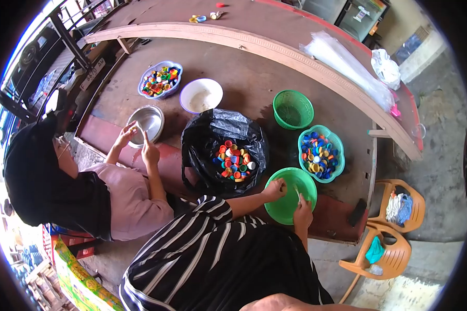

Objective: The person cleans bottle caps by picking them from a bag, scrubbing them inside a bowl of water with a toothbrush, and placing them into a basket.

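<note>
Person in striped clothing (187, 249) at the counter (249, 67). R hand (303, 213) grips a thin pale tool (297, 191), over the near side of a green bowl (282, 211); type of tool unclear. L hand (275, 191) is at the bowl's L rim, fingers curled in, narrow; can't tell if anything's pinched there. To the L, next to the bowl, an open black plastic bag (197, 136) w/ mixed-colour bottle caps (233, 160) inside. Further L, a co-worker (132, 199) in a pink top, both hands up by a metal bowl (151, 122).

Just past the green bowl, R side: scalloped turquoise bowl (324, 179) full of caps, then a green mesh basket (294, 106). Beyond the bag: white bowl (198, 96) w/ purple rim, & a scalloped lavender bowl (179, 72) of caps. Far edge: wooden rail (264, 45), clear plastic (347, 67) past it.
</note>
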